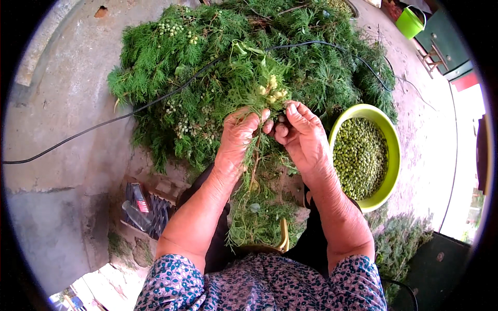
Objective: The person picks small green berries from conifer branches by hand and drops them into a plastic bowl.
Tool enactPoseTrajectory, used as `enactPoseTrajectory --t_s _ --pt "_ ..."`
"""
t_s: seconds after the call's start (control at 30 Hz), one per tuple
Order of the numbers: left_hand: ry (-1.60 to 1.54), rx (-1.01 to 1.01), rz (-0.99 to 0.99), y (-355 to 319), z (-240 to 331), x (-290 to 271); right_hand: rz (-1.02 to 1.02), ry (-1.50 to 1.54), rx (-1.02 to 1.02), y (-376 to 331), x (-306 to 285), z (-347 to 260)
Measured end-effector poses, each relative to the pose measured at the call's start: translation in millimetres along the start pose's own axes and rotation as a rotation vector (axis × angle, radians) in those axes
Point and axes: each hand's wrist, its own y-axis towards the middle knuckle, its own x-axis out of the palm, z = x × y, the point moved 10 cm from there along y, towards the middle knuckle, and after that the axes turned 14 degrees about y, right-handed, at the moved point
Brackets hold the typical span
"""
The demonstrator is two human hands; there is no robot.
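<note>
I see my left hand (236, 137) closed around a leafy green sprig (259, 98), held above my lap before the big heap of cut branches (207, 57) on the concrete ground (62, 103). My right hand (301, 135) pinches its pale berries with fingertips. Just right of that hand stands a lime-green bowl (391, 140), nearly full of small green berries (359, 155). A green bucket (410, 22) stands at the far right edge.

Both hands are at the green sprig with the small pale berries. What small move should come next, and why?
Probably the right hand should pinch the pale berry cluster off and drop it into the lime-green bowl beside it. The left hand already grips the sprig below the cluster, the right fingertips sit next to it, and the bowl already holds many small green berries.
</note>
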Motion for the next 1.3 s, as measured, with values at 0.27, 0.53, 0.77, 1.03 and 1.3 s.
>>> enactPoseTrajectory --t_s 0.27,0.53,0.77,1.03,1.3 --pt "-0.014 -0.030 0.096 1.1 4.3 -11.4 -0.120 0.008 -0.076 0.9 8.8 -10.6" --pt "-0.074 -0.045 0.085 4.7 2.8 -16.8 -0.081 0.100 -0.081 3.4 8.1 -18.9" --pt "-0.067 -0.155 -0.035 -1.1 -4.6 3.2 -0.012 0.034 -0.090 3.0 -6.2 -14.1" --pt "0.098 -0.227 0.019 -1.9 -20.7 -1.2 0.069 -0.100 -0.209 -1.7 -6.1 -25.5" --pt "-0.005 -0.373 0.078 -12.7 -23.5 4.4 0.102 -0.004 -0.065 0.0 -12.6 -8.3"
